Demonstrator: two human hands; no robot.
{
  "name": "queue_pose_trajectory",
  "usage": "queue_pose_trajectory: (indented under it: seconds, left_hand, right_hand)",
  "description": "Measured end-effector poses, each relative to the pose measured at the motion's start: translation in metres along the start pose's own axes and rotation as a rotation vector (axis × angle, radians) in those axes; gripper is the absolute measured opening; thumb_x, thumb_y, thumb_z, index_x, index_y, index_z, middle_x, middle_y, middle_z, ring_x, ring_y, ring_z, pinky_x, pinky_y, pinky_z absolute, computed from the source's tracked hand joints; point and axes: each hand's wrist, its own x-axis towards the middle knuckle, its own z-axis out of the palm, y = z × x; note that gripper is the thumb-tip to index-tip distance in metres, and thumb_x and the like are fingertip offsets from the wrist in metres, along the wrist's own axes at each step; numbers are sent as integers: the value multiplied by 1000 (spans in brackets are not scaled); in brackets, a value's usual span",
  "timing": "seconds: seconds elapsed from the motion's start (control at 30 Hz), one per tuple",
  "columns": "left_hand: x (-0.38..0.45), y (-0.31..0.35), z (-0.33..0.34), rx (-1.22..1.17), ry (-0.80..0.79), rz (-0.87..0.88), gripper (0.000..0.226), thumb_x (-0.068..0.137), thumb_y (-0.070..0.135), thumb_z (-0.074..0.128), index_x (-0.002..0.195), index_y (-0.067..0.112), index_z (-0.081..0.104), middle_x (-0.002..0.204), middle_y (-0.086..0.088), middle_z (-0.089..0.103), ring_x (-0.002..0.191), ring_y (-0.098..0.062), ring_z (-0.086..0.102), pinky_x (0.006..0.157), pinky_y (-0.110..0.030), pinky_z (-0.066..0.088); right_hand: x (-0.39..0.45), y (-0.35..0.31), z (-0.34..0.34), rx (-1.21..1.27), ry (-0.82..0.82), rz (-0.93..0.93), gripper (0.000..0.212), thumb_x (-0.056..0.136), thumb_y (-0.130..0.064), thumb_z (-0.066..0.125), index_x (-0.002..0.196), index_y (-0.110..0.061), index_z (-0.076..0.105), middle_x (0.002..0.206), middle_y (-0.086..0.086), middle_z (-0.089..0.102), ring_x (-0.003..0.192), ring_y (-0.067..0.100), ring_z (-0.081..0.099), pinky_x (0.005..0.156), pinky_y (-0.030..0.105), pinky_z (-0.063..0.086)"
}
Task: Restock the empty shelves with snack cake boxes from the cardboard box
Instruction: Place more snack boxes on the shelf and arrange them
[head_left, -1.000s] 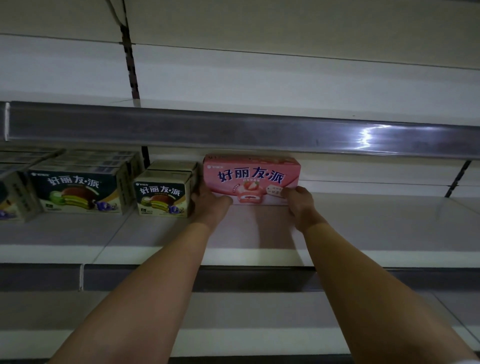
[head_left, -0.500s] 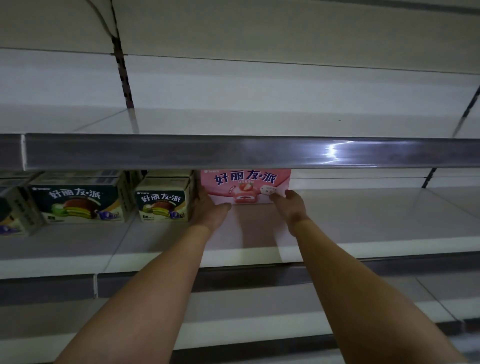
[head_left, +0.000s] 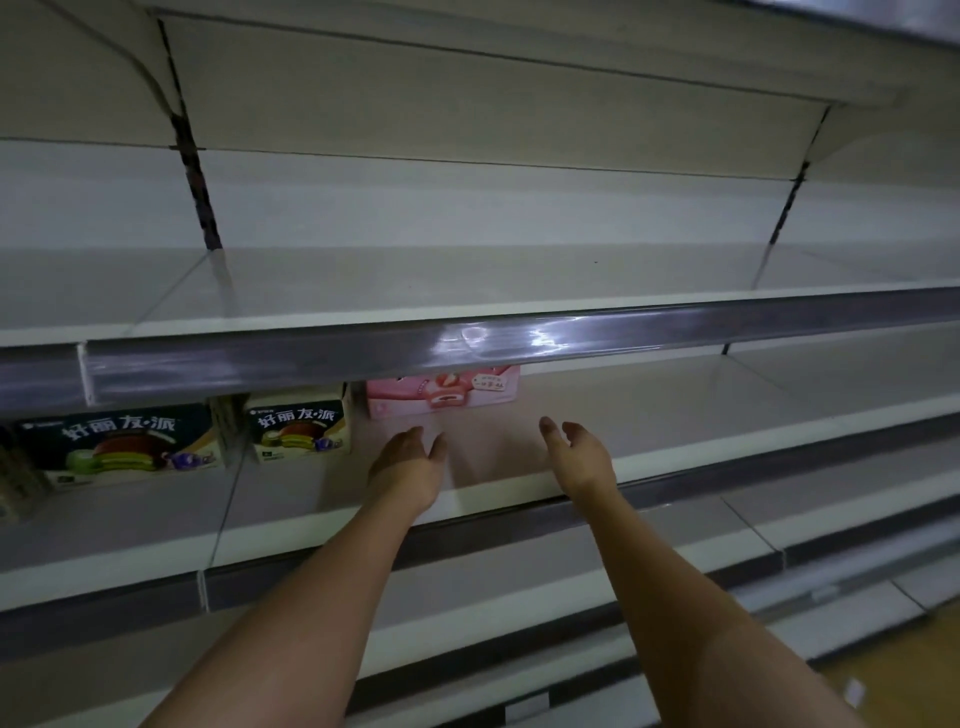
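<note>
The pink snack cake box (head_left: 441, 392) now stands on its own on the shelf (head_left: 675, 395), pushed back beneath the price rail (head_left: 467, 340) of the shelf above, which hides its upper half. A second ago both hands gripped its ends; now they have let go and drawn back toward the shelf's front edge. The left hand (head_left: 408, 465), at about 7 o'clock from the box, has loose, nearly straight fingers and holds nothing. The right hand (head_left: 579, 457), at about 5 o'clock, is spread with the thumb apart, also empty. Neither touches the box.

At 9 o'clock from the pink box, just beside it, sits a green-and-cream box (head_left: 298, 423); whether the two touch I cannot quite tell in the shadow under the rail. Farther along at 9 o'clock stands a wider green box (head_left: 117, 441).

This placement looks finished. The shelf from 3 o'clock of the pink box onward is bare, as are the shelves above and below, so most of the restocking is probably still ahead. The cardboard box is out of view; the next move is likely a reach back to it.
</note>
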Motion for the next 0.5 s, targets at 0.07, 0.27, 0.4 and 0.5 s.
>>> queue_pose_trajectory:
  seconds: [0.07,0.27,0.4,0.5]
  left_hand:
    - [-11,1,0,12,20,24,57,100,51,25,148,21,29,154,-5,30,138,-26,32,111,-38,31]
    - [-50,8,5,-67,70,132,47,101,42,35,141,18,41,143,-8,45,126,-28,46,101,-39,41]
    - [-85,19,13,-110,87,192,45,101,39,36,140,17,42,143,-7,45,125,-26,46,98,-35,39]
    - [-111,26,24,-132,65,240,44,101,41,36,137,17,46,138,-5,50,120,-24,50,93,-33,41]
  right_hand:
    - [-9,3,-6,35,7,13,66,95,-53,42,146,-12,34,147,13,42,132,32,42,109,45,36]
    - [-48,19,-30,48,-4,-1,64,97,-50,42,146,-11,35,147,14,41,134,31,40,109,42,34]
    - [-81,41,-49,-42,-38,-23,62,98,-49,38,143,-7,37,143,16,45,131,31,44,107,41,37]
    - [-105,64,-63,-55,-40,5,64,97,-52,37,145,-10,35,144,15,45,132,29,44,108,42,37]
